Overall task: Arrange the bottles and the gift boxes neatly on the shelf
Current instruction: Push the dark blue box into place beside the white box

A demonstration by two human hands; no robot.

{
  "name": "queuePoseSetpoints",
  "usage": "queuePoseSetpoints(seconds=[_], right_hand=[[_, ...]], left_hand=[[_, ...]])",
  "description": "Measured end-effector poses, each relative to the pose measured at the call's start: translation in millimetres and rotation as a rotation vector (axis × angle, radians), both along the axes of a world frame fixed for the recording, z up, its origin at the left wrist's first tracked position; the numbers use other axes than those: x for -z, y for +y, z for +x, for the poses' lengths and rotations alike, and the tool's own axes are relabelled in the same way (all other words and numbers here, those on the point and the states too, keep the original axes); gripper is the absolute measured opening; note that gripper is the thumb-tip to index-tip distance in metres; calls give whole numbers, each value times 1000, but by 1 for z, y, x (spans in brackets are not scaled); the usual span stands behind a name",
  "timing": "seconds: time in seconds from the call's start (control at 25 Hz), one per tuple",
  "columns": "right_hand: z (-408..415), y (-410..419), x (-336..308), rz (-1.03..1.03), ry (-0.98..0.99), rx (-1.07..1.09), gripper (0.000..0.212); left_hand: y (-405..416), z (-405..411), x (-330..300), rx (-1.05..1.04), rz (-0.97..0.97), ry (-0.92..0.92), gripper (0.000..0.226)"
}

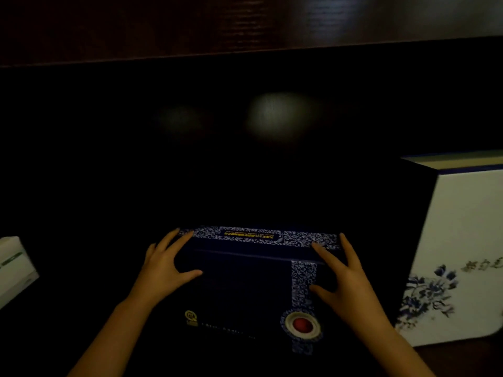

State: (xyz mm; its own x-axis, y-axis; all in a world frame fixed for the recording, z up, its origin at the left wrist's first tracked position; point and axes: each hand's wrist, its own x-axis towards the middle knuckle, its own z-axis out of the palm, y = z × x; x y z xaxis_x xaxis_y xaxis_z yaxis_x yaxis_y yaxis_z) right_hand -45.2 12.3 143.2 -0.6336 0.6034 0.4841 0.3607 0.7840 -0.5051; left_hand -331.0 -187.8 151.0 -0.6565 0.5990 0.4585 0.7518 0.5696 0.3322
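A dark navy gift box (245,287) with blue-and-white floral bands and a red round seal stands upright in a dark shelf bay, low in the middle of the view. My left hand (166,265) grips its upper left corner, fingers over the top edge and thumb on the front face. On the upper right corner my right hand (343,278) holds it the same way. Close to its right stands a white gift box (462,240) with blue flowers painted on it. No bottles show.
A pale box (16,265) with green print pokes in at the left edge. The dark wooden shelf board (245,23) above spans the top of the view. The bay behind the navy box is very dark, with two faint light reflections.
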Motion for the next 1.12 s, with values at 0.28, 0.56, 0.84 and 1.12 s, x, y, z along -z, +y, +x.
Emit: queuePoseSetpoints(seconds=[0.28,0.56,0.84,1.12], right_hand=[[5,-4,0,92,-35,81,70],[18,2,-5,56,-7,51,70],[27,15,-7,90,-32,-5,68],[34,17,-5,93,-5,-33,69]], left_hand=[[-10,41,7,-97,27,41,92],[-21,70,9,-149,54,65,92],[-20,93,10,-188,60,93,90],[-26,110,14,-200,95,96,90]])
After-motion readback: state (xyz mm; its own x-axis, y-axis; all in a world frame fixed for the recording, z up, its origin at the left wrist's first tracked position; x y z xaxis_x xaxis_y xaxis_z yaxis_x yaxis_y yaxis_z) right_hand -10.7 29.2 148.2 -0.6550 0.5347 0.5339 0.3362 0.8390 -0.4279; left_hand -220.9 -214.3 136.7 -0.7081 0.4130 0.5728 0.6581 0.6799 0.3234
